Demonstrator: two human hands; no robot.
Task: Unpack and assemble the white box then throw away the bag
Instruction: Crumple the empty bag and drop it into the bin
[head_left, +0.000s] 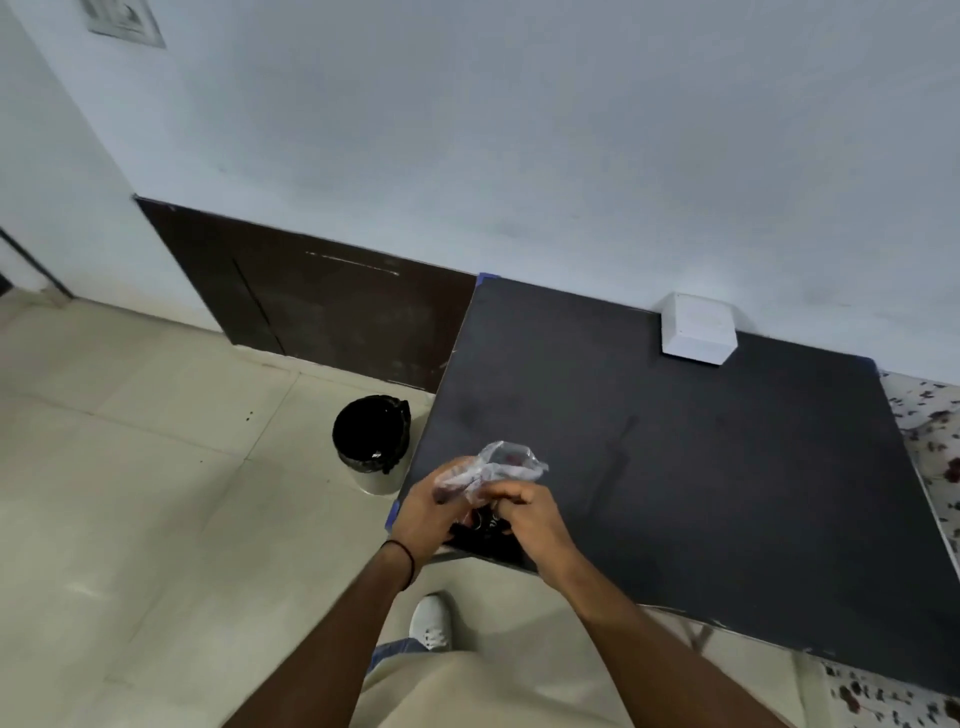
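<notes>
Both my hands pinch the crumpled clear bag (496, 470) over the table's (675, 467) near corner: left hand (434, 512), right hand (524, 512). The white box (698, 328) sits against the wall.

A white box (698, 330) is being shown at the upper right of the frame on a matt black table (701, 467), whose corners are being edged in blue tape (488, 276). A clear, colourless bag (498, 467) is being seen at the centre. A bin (371, 441) lined in glossy black is being shown at centre left on pale beige floor tiles (130, 467). Pale blue-grey is being displayed by the wall (519, 130), dark brown by the skirting panel (311, 312). A white cloth with dark red floral print (930, 431) is being shown at the right edge, a white shoe (431, 621) at the lower centre.
</notes>
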